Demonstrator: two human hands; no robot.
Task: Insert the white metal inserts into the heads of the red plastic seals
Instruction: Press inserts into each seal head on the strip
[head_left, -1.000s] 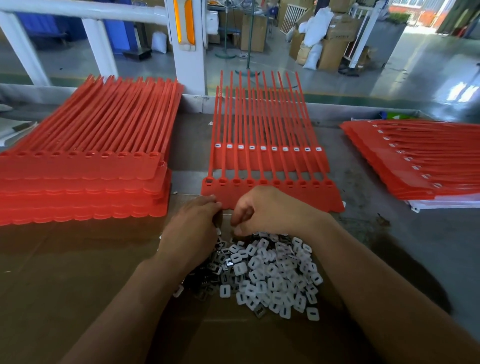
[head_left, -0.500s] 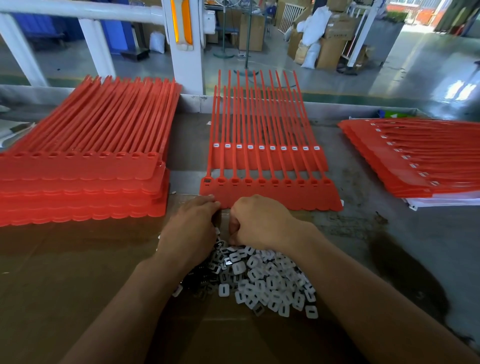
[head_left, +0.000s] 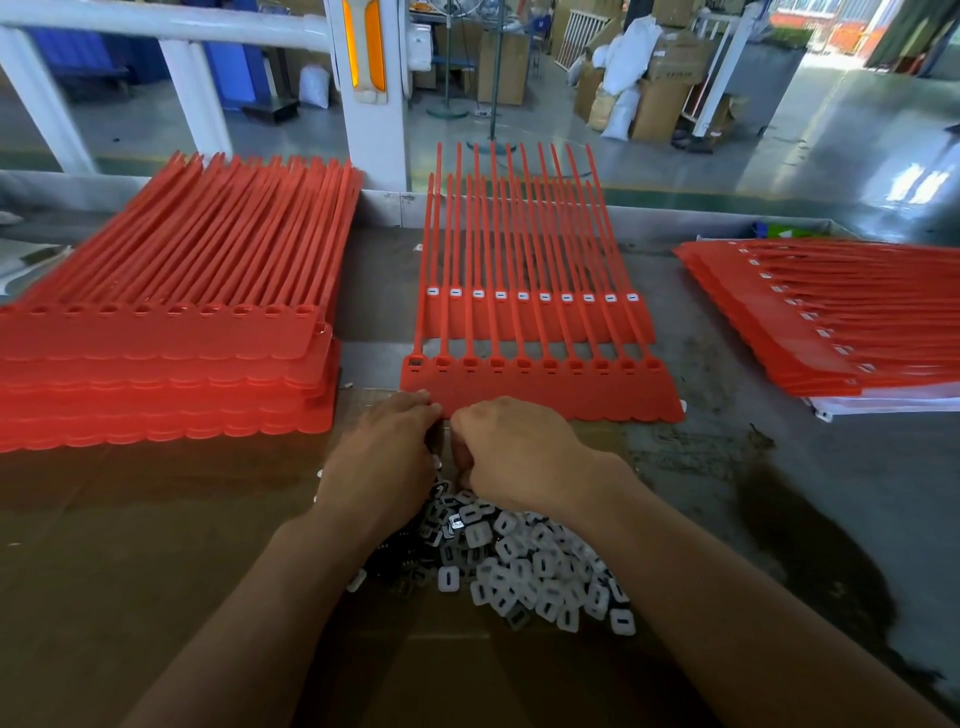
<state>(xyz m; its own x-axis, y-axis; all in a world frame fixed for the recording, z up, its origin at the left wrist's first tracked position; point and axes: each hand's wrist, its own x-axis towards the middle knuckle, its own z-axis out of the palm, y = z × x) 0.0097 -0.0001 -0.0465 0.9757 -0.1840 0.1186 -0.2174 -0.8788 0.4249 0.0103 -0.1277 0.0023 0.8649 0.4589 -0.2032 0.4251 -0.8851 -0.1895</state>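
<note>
Both hands are working close together at the far edge of the pile of white inserts (head_left: 524, 566), which is lying heaped on the brown cardboard (head_left: 130, 545) right in front of the person. The left hand (head_left: 382, 457) is sitting knuckles-up over the pile's far left part. Its fingers are curling down and reaching to the near edge of the front sheet of red seals (head_left: 561, 397). The right hand (head_left: 514, 452) is sitting just beside it, nearly touching, with its fingers curling under and its thumb tucking in toward the left hand. The fingertips of both hands are hiding beneath the knuckles, so it cannot be told whether either is pinching an insert.

The front sheet is lying flat just beyond the hands, with its row of heads showing open, unfilled sockets and its tails running away from the person. Those tails are lying across a second sheet (head_left: 530, 327) farther back, and every head there is showing a white insert in place.

Off to the left, a tall stack of red seals (head_left: 156, 364) is resting with its unfilled heads toward the person. Well apart on the right, a lower stack (head_left: 831, 332) is lying at an angle on the grey table (head_left: 779, 493), with white showing in its heads.
</note>
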